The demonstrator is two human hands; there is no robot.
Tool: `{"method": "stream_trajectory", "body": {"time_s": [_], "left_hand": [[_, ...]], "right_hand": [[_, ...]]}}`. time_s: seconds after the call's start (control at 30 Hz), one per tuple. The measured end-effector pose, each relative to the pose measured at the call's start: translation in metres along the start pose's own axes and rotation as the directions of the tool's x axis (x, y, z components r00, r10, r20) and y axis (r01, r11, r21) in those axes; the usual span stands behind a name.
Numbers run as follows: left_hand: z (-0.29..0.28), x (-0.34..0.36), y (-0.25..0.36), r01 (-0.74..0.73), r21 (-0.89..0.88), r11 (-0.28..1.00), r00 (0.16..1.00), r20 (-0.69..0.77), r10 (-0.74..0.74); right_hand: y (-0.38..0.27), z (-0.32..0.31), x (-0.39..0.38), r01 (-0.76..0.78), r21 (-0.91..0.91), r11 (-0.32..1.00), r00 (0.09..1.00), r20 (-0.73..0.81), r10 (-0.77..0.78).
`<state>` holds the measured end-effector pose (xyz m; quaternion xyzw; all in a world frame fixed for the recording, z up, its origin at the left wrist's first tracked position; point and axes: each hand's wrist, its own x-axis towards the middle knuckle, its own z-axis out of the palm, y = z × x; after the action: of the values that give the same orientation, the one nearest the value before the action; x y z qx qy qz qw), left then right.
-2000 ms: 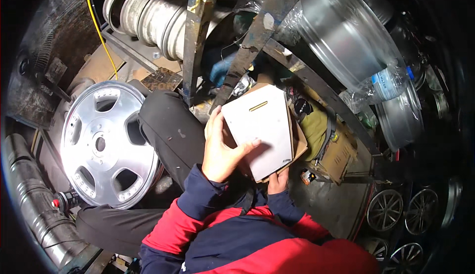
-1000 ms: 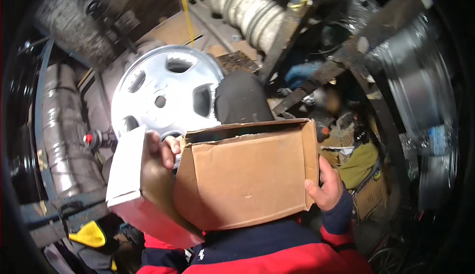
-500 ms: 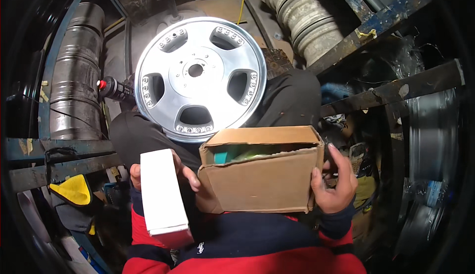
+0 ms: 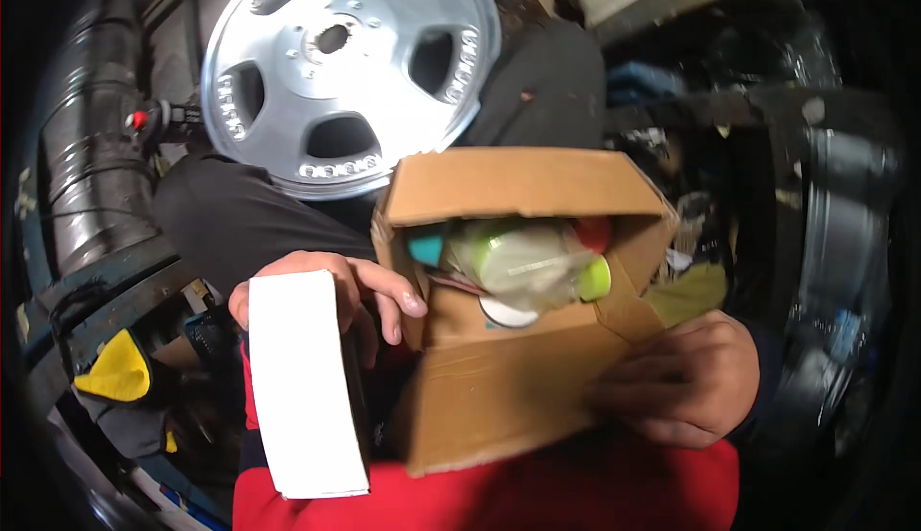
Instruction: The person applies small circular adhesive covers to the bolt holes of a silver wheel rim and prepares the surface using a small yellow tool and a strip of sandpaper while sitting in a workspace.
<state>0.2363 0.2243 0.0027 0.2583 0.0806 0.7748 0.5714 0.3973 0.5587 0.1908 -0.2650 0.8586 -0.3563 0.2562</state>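
My left hand (image 4: 369,286) is closed round a tall white box (image 4: 299,387), with the index finger stretched toward an open cardboard box (image 4: 526,186). The cardboard box rests in my lap, its near flap (image 4: 499,401) folded down toward me. My right hand (image 4: 705,377), somewhat blurred, has curled fingers at the right edge of that flap. Inside the box lie a clear plastic bag (image 4: 523,260), a teal item (image 4: 425,246), a red round item (image 4: 593,234), a lime-green cylindrical item (image 4: 595,280) and a white round item (image 4: 508,312).
A silver five-opening wheel rim (image 4: 369,80) leans beyond my knees. A black bottle with a red tip (image 4: 173,120) is left of it. Metal drums (image 4: 91,176) stand at the left, and a yellow-and-grey cloth (image 4: 117,368) hangs below. Wrapped metal rims (image 4: 849,205) are stacked at the right.
The cardboard box has gone from nearly closed to open, its front flap lowered toward me with my right hand at it. The view has shifted, so the rim appears higher. The white box stays in my left hand.
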Motion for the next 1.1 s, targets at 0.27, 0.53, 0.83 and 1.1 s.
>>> {"method": "stream_trajectory", "body": {"time_s": [0.27, 0.53, 0.83, 1.1], "left_hand": [[-0.015, 0.002, -0.02, 0.105, 0.048, 0.993, 0.986, 0.126, -0.111], [-0.012, 0.01, -0.026, 0.131, -0.087, 0.988, 0.964, 0.242, -0.107], [-0.011, 0.01, -0.029, 0.231, -0.008, 0.973, 0.966, 0.123, -0.228], [-0.011, -0.005, -0.031, 0.302, -0.086, 0.949, 0.95, -0.051, -0.307]], "right_hand": [[0.031, 0.024, 0.04, -0.152, 0.293, 0.944, 0.918, 0.395, 0.025], [0.057, 0.084, 0.101, 0.243, -0.234, 0.941, 0.965, -0.044, -0.26], [0.068, 0.118, 0.138, 0.329, -0.754, 0.569, 0.941, 0.313, -0.128], [0.076, 0.126, 0.135, 0.123, -0.844, 0.521, 0.992, 0.086, -0.094]]}}
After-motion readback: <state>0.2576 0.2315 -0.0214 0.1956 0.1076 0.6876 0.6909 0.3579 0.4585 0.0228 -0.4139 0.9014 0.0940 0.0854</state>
